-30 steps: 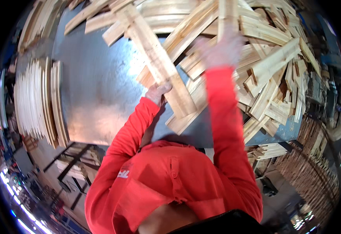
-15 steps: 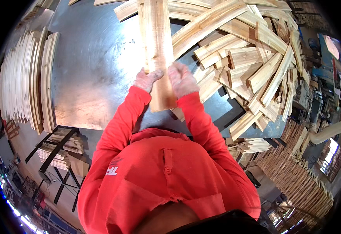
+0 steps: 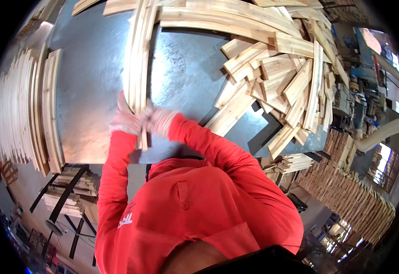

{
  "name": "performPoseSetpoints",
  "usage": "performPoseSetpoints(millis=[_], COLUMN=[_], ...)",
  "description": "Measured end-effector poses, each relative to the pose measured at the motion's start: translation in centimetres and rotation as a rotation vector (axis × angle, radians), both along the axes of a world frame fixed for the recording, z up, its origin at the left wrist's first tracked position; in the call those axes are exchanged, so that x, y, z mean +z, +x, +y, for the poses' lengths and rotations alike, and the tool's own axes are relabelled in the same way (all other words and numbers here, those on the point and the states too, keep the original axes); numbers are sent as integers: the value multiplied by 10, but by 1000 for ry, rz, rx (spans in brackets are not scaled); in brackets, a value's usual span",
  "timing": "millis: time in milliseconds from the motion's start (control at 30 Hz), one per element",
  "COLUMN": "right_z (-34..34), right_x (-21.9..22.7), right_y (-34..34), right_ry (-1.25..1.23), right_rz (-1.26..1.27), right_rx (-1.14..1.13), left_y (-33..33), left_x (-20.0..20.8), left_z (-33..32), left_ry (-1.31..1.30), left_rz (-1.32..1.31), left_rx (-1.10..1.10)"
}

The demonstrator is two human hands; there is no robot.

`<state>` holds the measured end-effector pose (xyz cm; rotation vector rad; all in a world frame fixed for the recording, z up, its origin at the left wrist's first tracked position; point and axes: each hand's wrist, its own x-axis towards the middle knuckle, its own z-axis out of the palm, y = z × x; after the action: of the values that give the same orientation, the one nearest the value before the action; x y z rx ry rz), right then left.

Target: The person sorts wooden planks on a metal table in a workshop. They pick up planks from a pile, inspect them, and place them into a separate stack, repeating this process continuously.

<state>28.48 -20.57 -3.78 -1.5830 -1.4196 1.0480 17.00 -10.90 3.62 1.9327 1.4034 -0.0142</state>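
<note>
A few long wooden boards [image 3: 140,55] stand on edge side by side on the metal tabletop [image 3: 94,82], left of its middle and pointing away from me. My left hand [image 3: 124,118], gloved or pale with dust, grips their near end from the left side. From the right, my right hand [image 3: 159,121] closes on the same near end, its fingers slightly smeared by motion. Both red-sleeved forearms reach in from below. The boards' far ends run out of the picture at the top.
At the left edge of the table a row of upright boards [image 3: 19,105] is packed together. A loose heap of shorter boards [image 3: 281,82] covers the right side, and long boards [image 3: 226,20] lie across the far side. More planks are stacked [image 3: 350,201] at the lower right.
Both hands have moved left. The board that lay flat, broad face up, between them is now on edge against other boards. Long boards at the back appear shifted as the view turned.
</note>
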Motion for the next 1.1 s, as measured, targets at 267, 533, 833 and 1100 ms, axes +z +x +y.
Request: performPoseSetpoints(millis=[267, 533, 833, 1100], right_z=[91, 122, 144, 138], right_x=[58, 103, 90, 213], right_y=[300, 367, 405, 381], right_ry=[-472, -136, -523, -109], right_rz=[-1406, -1353, -1318, -645], right_rx=[-179, -415, 23, -180], left_y=[-8, -79, -53, -53], left_x=[-15, -35, -40, -25], left_z=[11, 5, -7, 0], left_ry=[-123, -343, -185, -100], left_rz=[-194, -698, -572, -451], left_rx=[177, 495, 523, 443])
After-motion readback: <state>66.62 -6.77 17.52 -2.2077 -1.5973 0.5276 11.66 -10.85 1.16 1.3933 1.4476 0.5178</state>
